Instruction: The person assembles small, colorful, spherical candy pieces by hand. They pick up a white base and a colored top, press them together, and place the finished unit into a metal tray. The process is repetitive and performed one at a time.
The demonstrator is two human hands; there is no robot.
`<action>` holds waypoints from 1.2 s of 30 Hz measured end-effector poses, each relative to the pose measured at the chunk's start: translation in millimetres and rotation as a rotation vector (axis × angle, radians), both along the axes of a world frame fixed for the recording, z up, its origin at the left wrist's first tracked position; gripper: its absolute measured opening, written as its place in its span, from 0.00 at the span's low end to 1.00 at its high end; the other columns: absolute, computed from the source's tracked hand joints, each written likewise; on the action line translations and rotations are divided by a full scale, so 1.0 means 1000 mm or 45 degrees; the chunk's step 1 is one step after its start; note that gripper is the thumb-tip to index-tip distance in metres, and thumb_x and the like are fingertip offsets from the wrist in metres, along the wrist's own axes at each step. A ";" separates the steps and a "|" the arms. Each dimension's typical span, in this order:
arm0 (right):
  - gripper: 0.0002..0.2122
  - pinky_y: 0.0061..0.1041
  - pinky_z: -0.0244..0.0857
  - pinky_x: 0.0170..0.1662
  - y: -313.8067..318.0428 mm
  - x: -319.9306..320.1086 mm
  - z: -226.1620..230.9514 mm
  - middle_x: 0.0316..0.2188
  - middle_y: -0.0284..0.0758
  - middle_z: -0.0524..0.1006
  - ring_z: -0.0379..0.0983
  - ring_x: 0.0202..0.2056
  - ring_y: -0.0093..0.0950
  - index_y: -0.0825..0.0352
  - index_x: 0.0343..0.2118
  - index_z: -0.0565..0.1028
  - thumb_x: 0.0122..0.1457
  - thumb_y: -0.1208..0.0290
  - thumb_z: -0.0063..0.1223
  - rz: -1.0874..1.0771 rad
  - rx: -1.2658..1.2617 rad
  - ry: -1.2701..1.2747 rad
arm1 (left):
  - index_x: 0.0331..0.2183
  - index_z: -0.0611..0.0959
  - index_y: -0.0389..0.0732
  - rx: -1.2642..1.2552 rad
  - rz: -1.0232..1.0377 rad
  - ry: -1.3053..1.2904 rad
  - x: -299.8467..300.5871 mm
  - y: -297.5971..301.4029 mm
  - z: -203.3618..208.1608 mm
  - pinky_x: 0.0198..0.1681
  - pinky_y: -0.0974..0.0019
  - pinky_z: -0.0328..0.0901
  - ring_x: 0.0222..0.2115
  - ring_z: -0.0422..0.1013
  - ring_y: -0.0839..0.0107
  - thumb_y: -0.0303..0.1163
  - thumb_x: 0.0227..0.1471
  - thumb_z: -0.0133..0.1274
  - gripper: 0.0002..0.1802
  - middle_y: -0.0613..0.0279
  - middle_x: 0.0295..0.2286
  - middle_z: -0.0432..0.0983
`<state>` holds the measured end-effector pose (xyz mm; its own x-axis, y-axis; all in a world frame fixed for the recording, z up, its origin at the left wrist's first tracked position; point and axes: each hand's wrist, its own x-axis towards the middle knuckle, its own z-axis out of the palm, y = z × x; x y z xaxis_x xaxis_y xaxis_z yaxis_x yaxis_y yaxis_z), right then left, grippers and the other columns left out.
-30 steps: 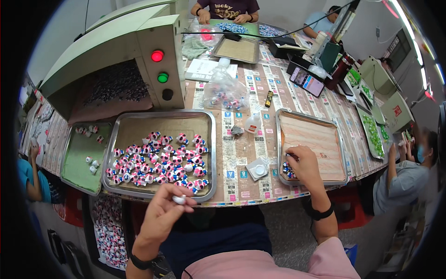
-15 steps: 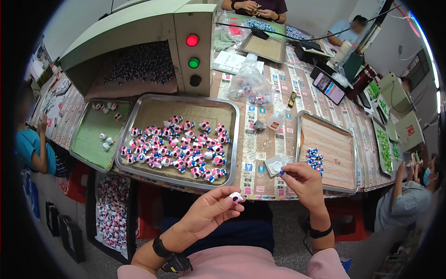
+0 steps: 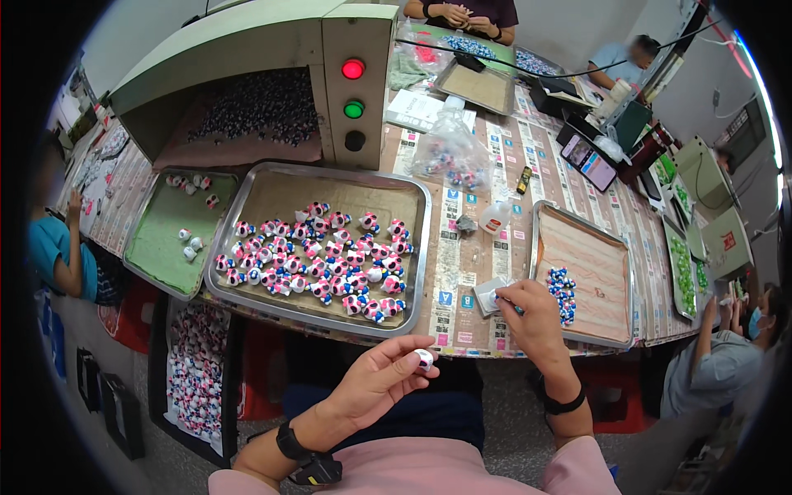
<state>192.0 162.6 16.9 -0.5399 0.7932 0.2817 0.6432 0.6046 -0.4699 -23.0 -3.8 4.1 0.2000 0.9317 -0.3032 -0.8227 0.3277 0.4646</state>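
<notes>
Between the thumb and fingers of my left hand (image 3: 378,381) is a small white toy head (image 3: 424,360) with dark markings, held just off the table's front edge. My right hand (image 3: 538,320) is closed in a pinch over a small white square dish (image 3: 485,300). A bit of blue shows at its fingertips, mostly hidden by the fingers. Right of that hand, small blue-and-white toy bodies (image 3: 561,293) lie in a group on a metal tray (image 3: 596,264). A larger tray (image 3: 346,186) to the left carries many pink, white and blue toy figures (image 3: 318,262).
A green-lined tray (image 3: 157,239) with several white heads stands far left. Behind the large tray is a machine (image 3: 356,91) with lit lamps. A white bottle (image 3: 495,218), plastic bag (image 3: 452,148) and phone (image 3: 587,162) sit farther back. Below, a bin (image 3: 195,371) holds many figures.
My right hand has moved down and slightly in with the blue piece, to the white dish. My left hand still holds the toy head, slightly lower. The view has shifted a little.
</notes>
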 end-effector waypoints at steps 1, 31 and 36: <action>0.05 0.33 0.67 0.36 0.000 0.001 0.001 0.27 0.39 0.76 0.73 0.32 0.38 0.67 0.31 0.80 0.49 0.77 0.59 0.006 -0.002 -0.005 | 0.49 0.74 0.35 0.012 0.019 -0.006 0.001 -0.001 -0.005 0.42 0.74 0.69 0.40 0.73 0.74 0.29 0.60 0.48 0.16 0.61 0.41 0.74; 0.09 0.20 0.67 0.33 -0.071 -0.017 0.026 0.30 0.36 0.79 0.76 0.31 0.25 0.67 0.35 0.82 0.49 0.80 0.63 0.335 -0.657 0.472 | 0.48 0.76 0.35 -0.073 -0.025 0.035 0.019 0.003 -0.018 0.46 0.68 0.72 0.40 0.74 0.70 0.22 0.54 0.54 0.18 0.56 0.41 0.76; 0.11 0.22 0.69 0.32 -0.070 -0.016 0.027 0.28 0.37 0.79 0.76 0.30 0.26 0.66 0.37 0.81 0.49 0.81 0.62 0.402 -0.657 0.454 | 0.46 0.77 0.33 -0.015 -0.019 0.153 0.019 0.001 -0.019 0.44 0.68 0.72 0.39 0.75 0.68 0.22 0.53 0.56 0.17 0.54 0.41 0.76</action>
